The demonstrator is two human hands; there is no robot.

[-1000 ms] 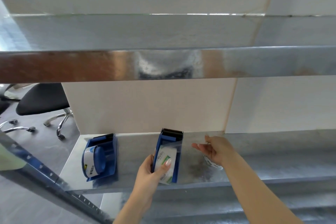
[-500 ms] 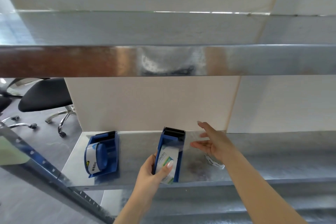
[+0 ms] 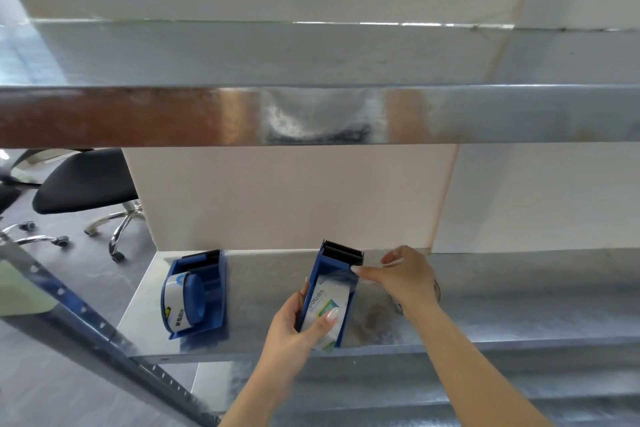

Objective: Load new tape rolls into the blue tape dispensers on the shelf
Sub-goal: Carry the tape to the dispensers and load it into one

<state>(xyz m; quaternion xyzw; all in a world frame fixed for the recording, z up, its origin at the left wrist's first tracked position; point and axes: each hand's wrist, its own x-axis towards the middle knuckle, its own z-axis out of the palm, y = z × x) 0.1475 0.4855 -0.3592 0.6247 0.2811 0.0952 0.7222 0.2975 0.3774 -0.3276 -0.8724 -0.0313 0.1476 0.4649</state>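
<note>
Now | on dull galvanised shelf [image 3: 519, 305], toward 6 o'clock: boxy blue plastic dispenser [image 3: 334, 263], long axis 6–12, black serrated cutter pointing 12 | inside: white printed tape roll [image 3: 323, 308] | left hand [image 3: 294, 329] curled round near end, thumb on roll | right hand [image 3: 405, 279] at 3, fingertips pinching glossy clear strip [image 3: 341, 276] | second dispenser [image 3: 207, 288] at 9

Shiny metal, glossy plastic

The shelf [image 3: 263, 288] was brushed, reflective metal; both dispensers [image 3: 204, 291] were smooth blue plastic; the tape roll [image 3: 325, 308] looked glossy.

Blue dispensers [image 3: 327, 291], white-and-green tape roll [image 3: 325, 314]
</note>
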